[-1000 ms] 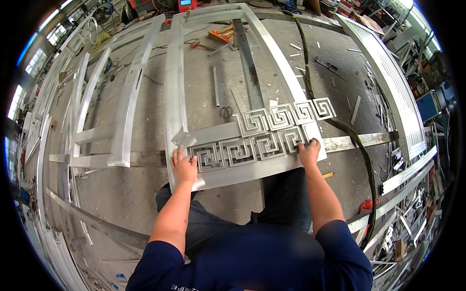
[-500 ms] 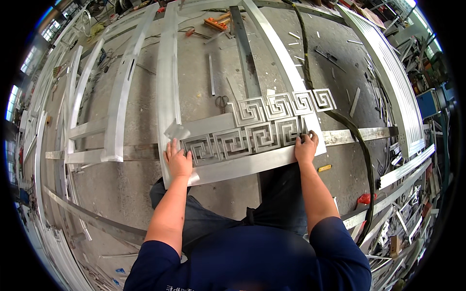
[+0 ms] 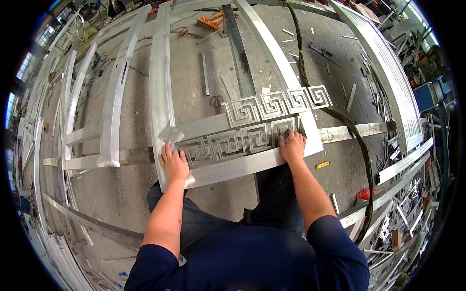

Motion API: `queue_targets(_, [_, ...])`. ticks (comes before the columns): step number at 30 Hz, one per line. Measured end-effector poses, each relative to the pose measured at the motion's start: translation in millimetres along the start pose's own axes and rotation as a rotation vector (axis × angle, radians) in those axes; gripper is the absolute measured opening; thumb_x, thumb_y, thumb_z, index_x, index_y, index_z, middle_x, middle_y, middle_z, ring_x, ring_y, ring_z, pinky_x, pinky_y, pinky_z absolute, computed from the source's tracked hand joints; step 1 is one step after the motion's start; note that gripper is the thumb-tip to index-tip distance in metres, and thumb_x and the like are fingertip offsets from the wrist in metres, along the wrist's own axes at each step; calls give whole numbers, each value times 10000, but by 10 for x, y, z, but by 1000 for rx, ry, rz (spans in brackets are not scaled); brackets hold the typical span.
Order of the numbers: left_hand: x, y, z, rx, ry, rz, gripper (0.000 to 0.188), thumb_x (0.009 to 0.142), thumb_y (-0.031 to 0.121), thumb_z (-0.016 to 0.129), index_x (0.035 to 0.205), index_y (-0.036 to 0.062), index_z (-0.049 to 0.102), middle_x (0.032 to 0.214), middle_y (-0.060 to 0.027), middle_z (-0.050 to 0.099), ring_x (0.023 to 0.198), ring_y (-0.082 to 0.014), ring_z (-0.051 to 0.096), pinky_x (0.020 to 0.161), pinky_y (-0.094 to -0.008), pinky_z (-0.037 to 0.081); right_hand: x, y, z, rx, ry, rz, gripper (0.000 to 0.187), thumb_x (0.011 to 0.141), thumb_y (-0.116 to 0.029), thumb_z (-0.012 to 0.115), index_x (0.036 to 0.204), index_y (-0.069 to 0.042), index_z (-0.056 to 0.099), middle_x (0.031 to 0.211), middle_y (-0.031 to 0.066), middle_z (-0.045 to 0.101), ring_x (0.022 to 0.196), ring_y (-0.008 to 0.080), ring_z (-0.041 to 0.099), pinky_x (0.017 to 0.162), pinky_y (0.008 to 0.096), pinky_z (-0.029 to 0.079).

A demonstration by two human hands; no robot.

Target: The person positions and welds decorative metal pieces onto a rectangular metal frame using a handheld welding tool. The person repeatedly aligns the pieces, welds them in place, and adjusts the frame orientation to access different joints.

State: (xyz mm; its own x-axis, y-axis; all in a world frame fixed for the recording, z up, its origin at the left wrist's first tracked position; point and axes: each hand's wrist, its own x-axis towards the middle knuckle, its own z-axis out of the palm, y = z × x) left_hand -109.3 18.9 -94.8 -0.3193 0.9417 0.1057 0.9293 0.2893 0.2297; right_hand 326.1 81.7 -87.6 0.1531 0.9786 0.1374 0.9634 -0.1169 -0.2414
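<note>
1. On the long flat aluminium bar before my knees lies the silver fret-pattern metal strip.
2. My left hand presses flat on the strip's left end; my right hand spreads its fingers on the right end.
3. The strip looks light, stiff, sharp-edged; I judge holding both ends safest.

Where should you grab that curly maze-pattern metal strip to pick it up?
Probably by its two ends, one hand on each. The lower fret strip is long, thin and lies flat in the metal frame, so the middle might bend. The left hand and right hand already rest at its ends.
</note>
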Motion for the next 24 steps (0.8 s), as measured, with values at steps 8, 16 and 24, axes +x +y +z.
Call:
queue_targets(8, [2, 0, 13, 3, -3, 2, 391, 1026, 298, 493, 974, -40, 683, 1575, -96, 381, 1492, -312, 267, 1231, -548, 167, 6, -236, 17, 5, -33, 166, 619, 849, -366, 714, 1320, 2, 554, 1106, 164, 700, 1134, 311, 614, 1074, 458, 357])
queue_targets(16, [9, 47, -58, 40, -52, -39, 383, 1047, 296, 468, 993, -22, 675, 1577, -75, 369, 1495, -283, 268, 1242, -515, 171, 158, -382, -108, -1, -121, 291, 756, 778, -370, 780, 1403, -23, 534, 1112, 150, 711, 1135, 314, 607, 1085, 437, 352])
queue_targets(24, [14, 41, 9, 27, 60, 26, 345, 996, 252, 544, 931, -55, 688, 1533, -108, 430, 1466, -305, 321, 1218, -520, 215, 150, -298, 11, 59, 89, 248, 683, 734, -320, 749, 1350, -60, 610, 1115, 153, 673, 1117, 333, 580, 1065, 457, 372])
